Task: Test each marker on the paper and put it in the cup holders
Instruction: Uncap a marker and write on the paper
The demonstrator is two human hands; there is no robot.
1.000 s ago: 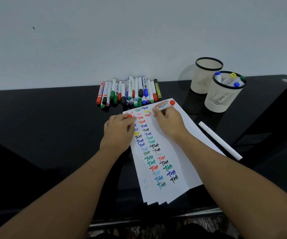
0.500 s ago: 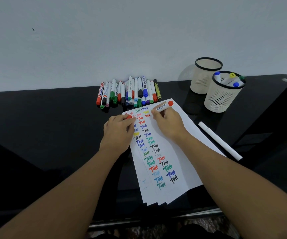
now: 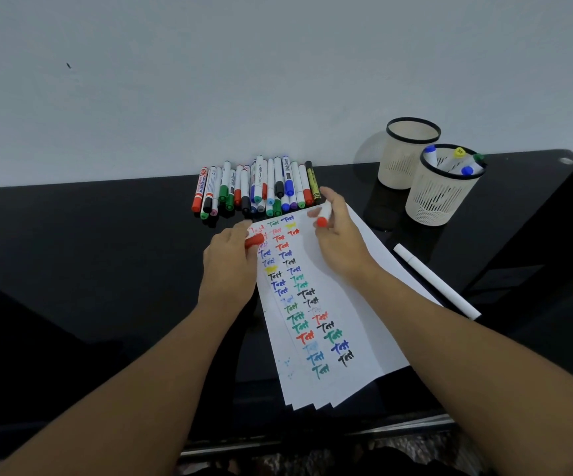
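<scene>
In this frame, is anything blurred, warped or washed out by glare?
Head view: the right hand and its red marker are slightly motion-blurred; the left hand is sharper. The wide lens bends the glossy black table, which mirrors the cup holders. Lighting is soft and even, without harsh glare.

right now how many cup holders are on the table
2. The far cup holder stands by the wall, with no markers showing above its rim. The near cup holder stands right of it, closer, holding several markers.
</scene>
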